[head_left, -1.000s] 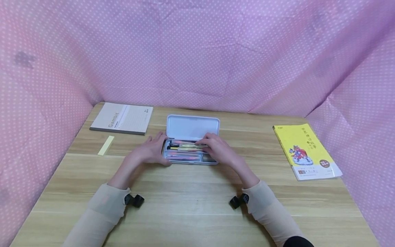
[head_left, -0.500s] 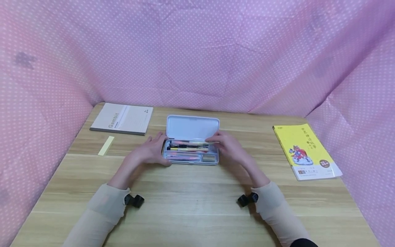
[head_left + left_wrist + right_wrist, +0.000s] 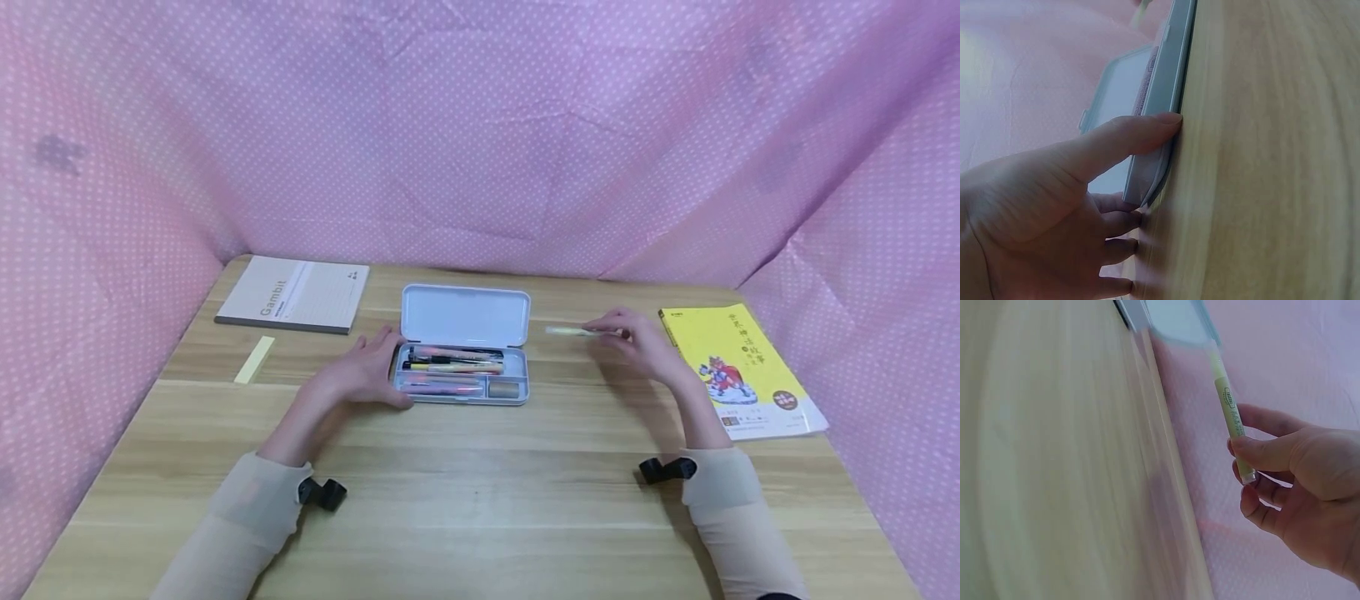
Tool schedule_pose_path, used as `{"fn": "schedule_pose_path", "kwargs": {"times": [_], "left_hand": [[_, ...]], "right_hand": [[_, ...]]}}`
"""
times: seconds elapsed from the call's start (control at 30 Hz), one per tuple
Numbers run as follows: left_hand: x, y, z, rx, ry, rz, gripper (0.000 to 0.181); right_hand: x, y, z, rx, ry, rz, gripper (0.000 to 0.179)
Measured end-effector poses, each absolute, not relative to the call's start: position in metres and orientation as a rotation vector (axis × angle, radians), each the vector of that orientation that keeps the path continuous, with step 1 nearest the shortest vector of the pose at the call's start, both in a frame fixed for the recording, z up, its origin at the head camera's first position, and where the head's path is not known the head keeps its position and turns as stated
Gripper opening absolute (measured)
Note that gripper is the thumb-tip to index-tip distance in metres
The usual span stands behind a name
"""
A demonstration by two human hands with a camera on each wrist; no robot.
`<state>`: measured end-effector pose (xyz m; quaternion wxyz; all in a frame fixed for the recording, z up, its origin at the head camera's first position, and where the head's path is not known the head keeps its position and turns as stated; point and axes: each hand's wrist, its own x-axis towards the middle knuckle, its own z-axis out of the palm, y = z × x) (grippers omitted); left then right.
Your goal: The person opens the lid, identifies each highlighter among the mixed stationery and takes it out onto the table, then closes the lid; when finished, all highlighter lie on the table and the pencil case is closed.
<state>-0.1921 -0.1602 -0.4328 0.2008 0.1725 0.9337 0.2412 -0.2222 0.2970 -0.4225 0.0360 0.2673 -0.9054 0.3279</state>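
In the head view, the case (image 3: 516,363) lay on the table (image 3: 450,500) with its lid (image 3: 465,317) up and several pens (image 3: 450,367) inside. One yellow pen (image 3: 572,331) was already out, held by the right hand (image 3: 641,342) between the case and the book (image 3: 723,358); it was not yet set down, so the job looked only part done. In the left wrist view, the left hand (image 3: 1054,187) gripped the case's end, thumb against the near wall, fingers spread round the corner; the contents were mostly hidden there. In the right wrist view, thumb and fingers pinched the yellow pen, seemingly above the table.
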Motion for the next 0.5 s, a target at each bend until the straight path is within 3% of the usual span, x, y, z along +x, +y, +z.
{"fn": "schedule_pose_path", "kwargs": {"times": [0.5], "left_hand": [[-0.191, -0.158, -0.432, 0.478, 2.609, 0.617, 0.107]], "right_hand": [[-0.23, 0.312, -0.433, 0.696, -2.924, 0.87, 0.028]]}}
